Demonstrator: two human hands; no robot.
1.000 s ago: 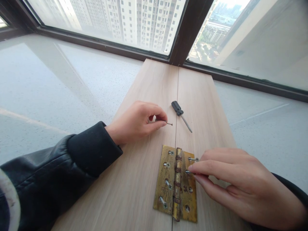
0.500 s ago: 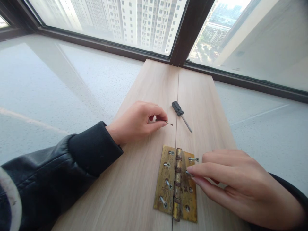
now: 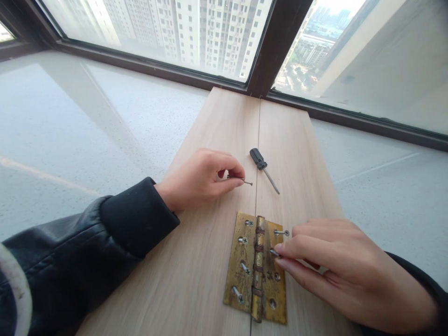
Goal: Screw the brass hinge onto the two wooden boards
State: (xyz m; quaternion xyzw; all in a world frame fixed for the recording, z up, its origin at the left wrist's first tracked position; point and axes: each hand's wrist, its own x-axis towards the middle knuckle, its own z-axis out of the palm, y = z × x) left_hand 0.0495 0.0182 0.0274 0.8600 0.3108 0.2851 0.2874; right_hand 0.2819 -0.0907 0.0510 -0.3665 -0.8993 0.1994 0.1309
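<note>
Head view: the left hand [image 3: 201, 179], thumb and forefinger nearly closed, pinches small screws [image 3: 248, 183], their number hidden by the fingers. The right hand [image 3: 343, 268] narrowly grips one silver screw [image 3: 273, 252] at the right leaf of one brass hinge [image 3: 258, 280]. The hinge lies across the seam between two pale wooden boards [image 3: 224, 126]. Five other screws [image 3: 238, 294] sit in its holes, four left, one right. One screwdriver [image 3: 264, 169] lies beyond.

I logged a worn brass hinge [image 3: 258, 257] lying open, flat; four silver screws [image 3: 245, 268] tilted in its left leaf, two more screws [image 3: 282, 232] at its right leaf's upper holes; thin screws [image 3: 248, 183], partly hidden, beyond its far edge.
</note>
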